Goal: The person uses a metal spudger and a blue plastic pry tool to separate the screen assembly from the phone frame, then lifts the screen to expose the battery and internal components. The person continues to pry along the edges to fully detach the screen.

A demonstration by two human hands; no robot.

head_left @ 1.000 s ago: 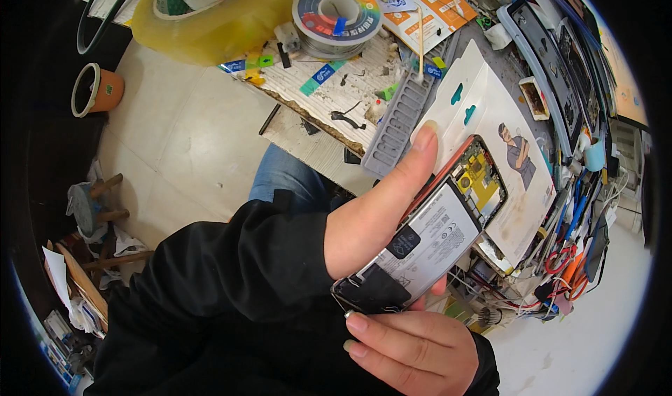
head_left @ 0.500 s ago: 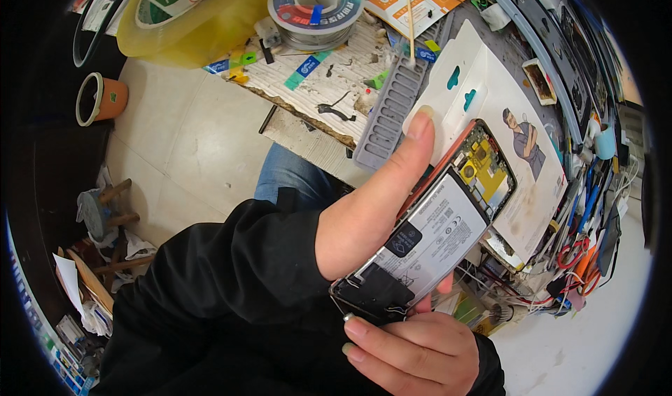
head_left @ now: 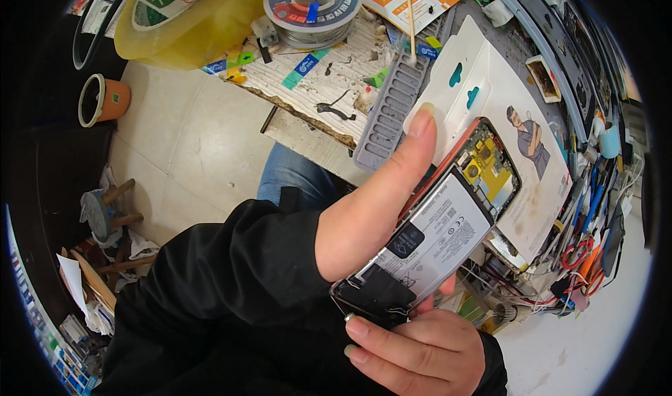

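Observation:
An opened smartphone [head_left: 378, 284] lies tilted in my left hand [head_left: 371, 217], its insides facing up. My left thumb runs along the near long edge; the other fingers are mostly hidden beneath, with fingertips showing past the far edge. A grey-white battery [head_left: 448, 214] fills the middle of the phone, and a yellow-covered circuit board [head_left: 493, 175] is at its upper end. At the lower end, my right hand [head_left: 423, 350] has its fingers closed in a pinch. A tiny silver tip [head_left: 348, 317] shows at its fingertips, by the phone's corner; what it belongs to is hidden.
Behind the phone stands a white card package [head_left: 483, 88]. A grey slotted tray [head_left: 392, 109], a solder wire spool [head_left: 313, 11] and a cotton swab [head_left: 411, 28] are on the worn bench. Tangled cables and tools [head_left: 581, 249] crowd the right. An orange bin [head_left: 112, 100] is on the floor.
Almost nothing differs. The phone and both hands keep their positions, with only a slight shift of the whole view.

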